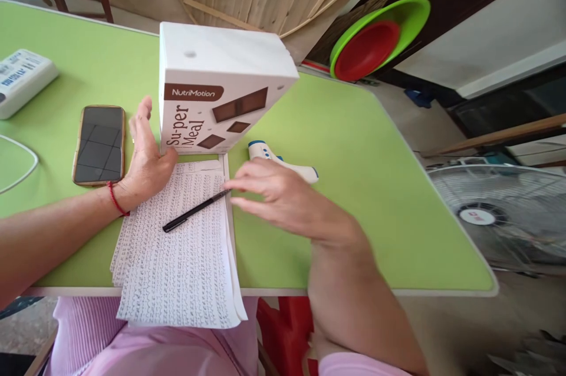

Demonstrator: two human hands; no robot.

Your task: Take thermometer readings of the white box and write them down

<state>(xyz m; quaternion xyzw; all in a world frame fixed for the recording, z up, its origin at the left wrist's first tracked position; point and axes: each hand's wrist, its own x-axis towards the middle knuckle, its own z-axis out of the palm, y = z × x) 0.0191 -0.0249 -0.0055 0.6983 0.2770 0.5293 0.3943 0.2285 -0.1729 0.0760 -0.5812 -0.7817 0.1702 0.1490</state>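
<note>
Handwritten sheets (181, 258) (pen (194, 211) atop); both hands spread by the "NutriMotion Su-per Meal" box (212, 93).

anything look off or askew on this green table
The white box stands tilted, leaning toward the left hand that props its side, not flat on the table. The stack of written pages hangs past the near table edge, with a black pen lying loose on top.

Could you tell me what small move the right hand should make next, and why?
Probably close the right hand on the pen: its fingertips already touch the pen's tip, the pen lies loose on the papers, and the left hand rests against the box.
</note>
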